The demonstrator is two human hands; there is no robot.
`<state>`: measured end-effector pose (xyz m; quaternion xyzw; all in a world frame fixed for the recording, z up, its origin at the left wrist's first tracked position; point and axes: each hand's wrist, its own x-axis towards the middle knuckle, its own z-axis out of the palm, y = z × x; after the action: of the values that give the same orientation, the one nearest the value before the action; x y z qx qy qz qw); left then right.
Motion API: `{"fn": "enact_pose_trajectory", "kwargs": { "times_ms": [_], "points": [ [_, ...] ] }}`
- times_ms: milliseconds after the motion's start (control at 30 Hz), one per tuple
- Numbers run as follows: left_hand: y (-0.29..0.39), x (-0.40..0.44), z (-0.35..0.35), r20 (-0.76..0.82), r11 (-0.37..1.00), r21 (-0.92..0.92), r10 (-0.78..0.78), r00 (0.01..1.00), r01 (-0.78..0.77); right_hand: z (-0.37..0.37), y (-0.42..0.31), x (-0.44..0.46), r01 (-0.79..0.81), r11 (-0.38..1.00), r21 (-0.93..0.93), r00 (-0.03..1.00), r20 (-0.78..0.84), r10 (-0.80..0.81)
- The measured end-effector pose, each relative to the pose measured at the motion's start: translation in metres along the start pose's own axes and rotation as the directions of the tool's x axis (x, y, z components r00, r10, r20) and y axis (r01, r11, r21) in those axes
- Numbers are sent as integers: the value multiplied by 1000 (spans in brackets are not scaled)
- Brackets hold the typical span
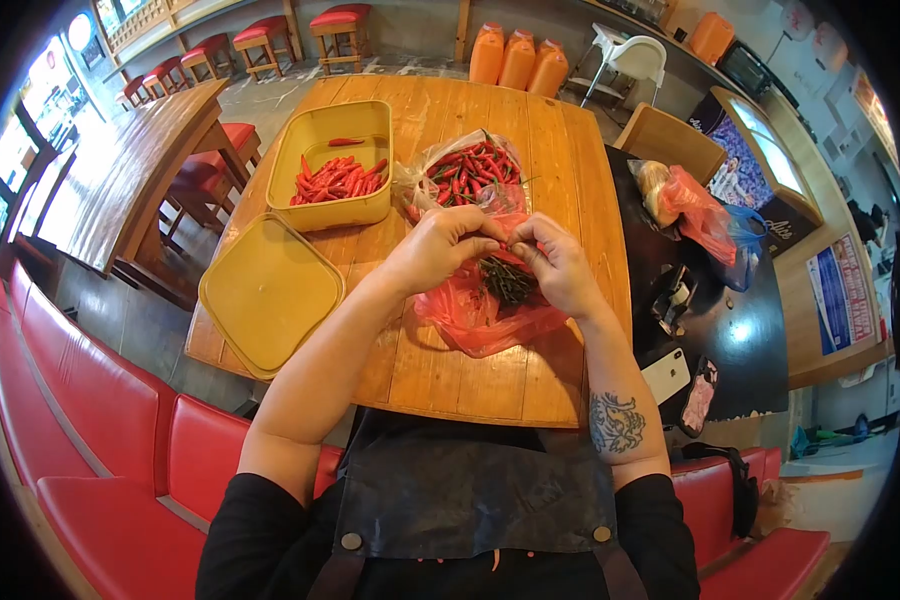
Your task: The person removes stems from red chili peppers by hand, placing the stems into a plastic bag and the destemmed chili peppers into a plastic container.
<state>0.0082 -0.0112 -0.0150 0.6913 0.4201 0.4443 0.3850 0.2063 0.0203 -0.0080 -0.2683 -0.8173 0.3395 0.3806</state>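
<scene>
My left hand (457, 240) and my right hand (553, 262) meet in a pinch over the table. Between their fingertips shows a bit of a red chili pepper, mostly hidden by the fingers. Just beneath, a pile of green chili stems (510, 281) lies on a crumpled red plastic bag (480, 335). Beyond my hands, a clear plastic bag holds many red chilies (478, 168). To the left, a yellow plastic tub (342, 214) contains stemless red chilies (338, 181), with one lying apart near its back wall.
A yellow lid (270, 290) lies at the wooden table's (420, 385) left edge. On the black table to the right are a white phone (666, 375), a pink-patterned case (701, 396) and filled plastic bags (692, 205). Red bench seats (100, 380) run behind on the left.
</scene>
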Motion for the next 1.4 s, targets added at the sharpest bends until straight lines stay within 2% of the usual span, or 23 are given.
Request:
{"fn": "enact_pose_trajectory", "kwargs": {
  "times_ms": [133, 200, 267, 300, 333, 367, 400, 467, 500, 567, 633, 667, 733, 767, 833, 867, 933, 1067, 1133, 1267, 1333, 1367, 1400],
  "points": [
    [9, -1, -17, -47, 997, 37, 70, 996, -68, -2, -5, 0, -51, 996, 75, 999, -10, 52],
    [14, 0, -39, -368, 917, 388, 247, 896, -93, -2, -2, 0, -8, 1000, -12, 1000, -25, 8],
    [12, -3, -65, -536, 837, 548, 343, 771, 9, 1, -1, 2, 48, 996, -79, 999, -12, -49],
    [8, -5, -78, -537, 834, 552, 345, 770, 11, 2, -1, 2, 97, 983, -155, 995, 5, -98],
    [2, -8, -89, -598, 795, 589, 309, 739, 145, 3, 0, 2, 100, 983, -154, 995, 5, -101],
    [-5, -8, -95, -659, 743, 609, 279, 699, 277, 5, 1, 1, 170, 940, -295, 985, 24, -171],
    [-10, -7, -94, -659, 743, 609, 280, 698, 277, 6, 1, 1, 236, 873, -428, 970, 53, -236],
    [-20, -6, -93, -575, 423, 818, 589, 568, 390, 8, -3, -2, 212, 876, -434, 976, 50, -212],
    [-21, -5, -89, -575, 422, 818, 590, 567, 390, 8, -4, -2, 187, 879, -439, 981, 45, -187],
    [-18, 6, -69, -504, 641, 761, 482, 717, 104, 8, -3, -2, 212, 852, -479, 976, 59, -210],
    [-26, 13, -44, -284, 784, 619, 279, 917, -47, 9, -3, -2, 235, 823, -518, 970, 77, -229],
    [-31, 18, -33, -288, 785, 618, 278, 916, -45, 10, -4, -2, 230, 823, -519, 972, 73, -225],
    [-39, 25, -17, -160, 679, 724, 336, 928, -121, 11, -5, -2, 228, 823, -520, 972, 75, -222],
    [-44, 26, -14, -165, 680, 723, 337, 927, -118, 11, -6, -2, 239, 826, -510, 970, 83, -229],
    [-47, 26, -13, -140, 574, 811, 376, 916, -112, 12, -7, -2, 253, 830, -498, 967, 93, -239],
    [-49, 26, -14, -141, 573, 813, 376, 916, -110, 12, -7, -2, 249, 836, -489, 968, 99, -231],
    [-42, 25, -15, -144, 591, 805, 263, 954, -41, 13, -7, -2, 245, 841, -482, 969, 105, -222],
    [-45, 26, -17, -214, 640, 767, 308, 927, -35, 12, -8, -2, 250, 835, -490, 968, 106, -228],
    [-44, 26, -18, -346, 768, 641, 291, 892, -2, 12, -8, -2, 245, 837, -489, 969, 96, -228],
    [-30, 24, -22, -454, 870, 492, 222, 863, 36, 10, -8, -2, 237, 837, -493, 971, 85, -225],
    [-22, 24, -21, -578, 987, 141, 14, 816, 82, 10, -6, -2, 236, 833, -500, 971, 86, -224],
    [-17, 24, -21, -590, 994, 30, -66, 804, 104, 10, -6, -2, 223, 838, -498, 974, 70, -218],
    [-17, 24, -20, -589, 994, 29, -65, 806, 102, 10, -5, -2, 210, 842, -496, 976, 53, -212]
  ]
}}
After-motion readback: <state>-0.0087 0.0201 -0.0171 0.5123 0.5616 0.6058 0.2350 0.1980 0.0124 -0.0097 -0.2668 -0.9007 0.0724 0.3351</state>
